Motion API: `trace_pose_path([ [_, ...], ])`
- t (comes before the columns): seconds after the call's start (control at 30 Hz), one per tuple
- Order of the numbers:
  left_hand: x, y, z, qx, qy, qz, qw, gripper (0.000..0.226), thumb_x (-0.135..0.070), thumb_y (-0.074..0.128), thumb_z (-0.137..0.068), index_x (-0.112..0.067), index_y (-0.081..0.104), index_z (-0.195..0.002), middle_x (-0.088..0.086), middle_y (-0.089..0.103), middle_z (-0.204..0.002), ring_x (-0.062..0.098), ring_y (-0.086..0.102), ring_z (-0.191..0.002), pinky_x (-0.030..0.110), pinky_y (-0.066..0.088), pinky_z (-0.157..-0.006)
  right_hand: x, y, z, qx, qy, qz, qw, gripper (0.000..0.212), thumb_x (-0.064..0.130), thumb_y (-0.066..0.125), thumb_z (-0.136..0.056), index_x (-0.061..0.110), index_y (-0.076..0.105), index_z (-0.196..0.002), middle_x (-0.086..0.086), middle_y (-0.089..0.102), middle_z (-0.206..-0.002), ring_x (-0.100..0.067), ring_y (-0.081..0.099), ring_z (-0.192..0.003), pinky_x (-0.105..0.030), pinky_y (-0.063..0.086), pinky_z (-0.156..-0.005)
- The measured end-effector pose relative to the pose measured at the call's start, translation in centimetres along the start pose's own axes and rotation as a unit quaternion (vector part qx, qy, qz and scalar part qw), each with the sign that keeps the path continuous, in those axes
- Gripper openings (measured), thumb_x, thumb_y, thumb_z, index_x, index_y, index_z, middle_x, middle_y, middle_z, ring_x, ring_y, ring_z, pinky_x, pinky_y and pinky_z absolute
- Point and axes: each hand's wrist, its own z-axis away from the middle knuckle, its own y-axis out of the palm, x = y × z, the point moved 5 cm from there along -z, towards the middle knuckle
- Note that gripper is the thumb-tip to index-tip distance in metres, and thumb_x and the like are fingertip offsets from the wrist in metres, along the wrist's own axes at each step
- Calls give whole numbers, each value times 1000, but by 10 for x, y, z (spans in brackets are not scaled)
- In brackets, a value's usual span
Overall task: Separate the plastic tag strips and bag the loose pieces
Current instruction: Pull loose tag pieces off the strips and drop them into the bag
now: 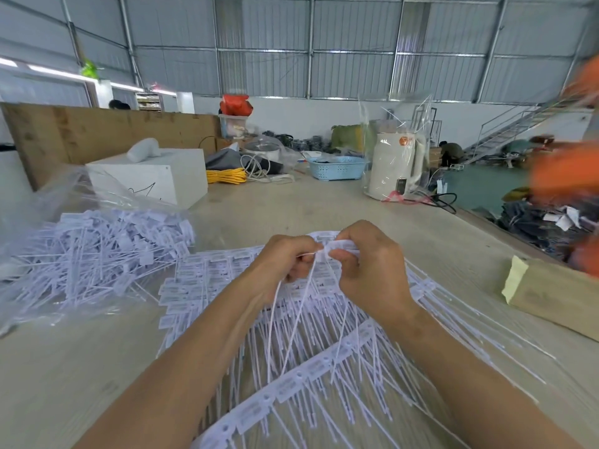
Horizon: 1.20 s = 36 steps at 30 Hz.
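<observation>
Up close at a pale wood-grain worktable (324, 202), a person splits white plastic tag strips by hand, with no lettering on the tags sharp enough to read. At nine o'clock, a crinkled clear plastic bag (48, 202) lies open, holding a heap of loose tags (107, 254), each a small flat rectangle with a thin stiff tail. Behind it, at ten o'clock, a white box (155, 176) carries a dark scrawled line that cannot be made out. At centre, joined tag strips (207, 280) lie fanned across the table in overlapping rows, their perforated bands curving toward six o'clock and their tails splaying outward. The left hand (288, 257) is curled round a few loose tails that hang down below it, thumb and fingers pinching a tag head. The right hand (366, 257), touching the left at the fingertips, pinches the end of the strip being separated (343, 244), fingers closed tight on the band. At twelve o'clock lie a coil of yellow cable (227, 175) and a pale blue perforated basket (337, 167). At one o'clock stands a cream kettle (395, 166) wrapped in clear film, with a small orange mark near its top too blurred to read. At three o'clock, a bare wooden block (557, 299) with a yellowish pad on its end rests on the table's edge.
</observation>
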Motion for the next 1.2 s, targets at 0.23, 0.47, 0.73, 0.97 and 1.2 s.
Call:
trace_pose_path([
  [0.23,-7,-7,-1,11,37,-24,999,42,2,52,-90,-11,39,-52,-7,29,-33,7,23,-30,18,18,-40,-113,-31,10,-129,469,-328,810,16,-2,65,-82,9,55,-75,-10,59,-69,-9,58,-44,-17,47,-43],
  [0.47,2,-10,-7,-25,91,-159,983,39,-3,42,-96,-16,63,-66,10,49,-64,23,39,-63,27,32,-61,-98,-25,3,-75,487,-578,651,8,-3,54,-87,-1,56,-94,-5,56,-69,-4,54,-48,-9,45,-44],
  [0.73,-1,3,3,19,200,-341,918,34,-1,46,-93,-13,60,-122,1,51,-102,14,50,-87,15,33,-65,-48,9,11,208,394,-385,808,10,-2,69,-77,6,64,-80,-5,59,-56,-12,56,-47,-19,42,-41],
  [0.97,-11,11,15,14,287,-298,910,35,-3,66,-84,-21,53,-111,-15,57,-83,6,56,-79,13,42,-68,-46,13,11,198,341,-286,873,17,0,72,-79,4,59,-90,-4,57,-58,-9,55,-43,-21,48,-41],
  [1.2,-8,7,11,-57,218,-197,954,9,-17,66,-86,-26,63,-84,-6,64,-69,7,55,-58,18,41,-54,-48,9,8,180,334,-255,889,17,-5,72,-77,-6,63,-91,-9,53,-56,-12,49,-38,-22,45,-37],
])
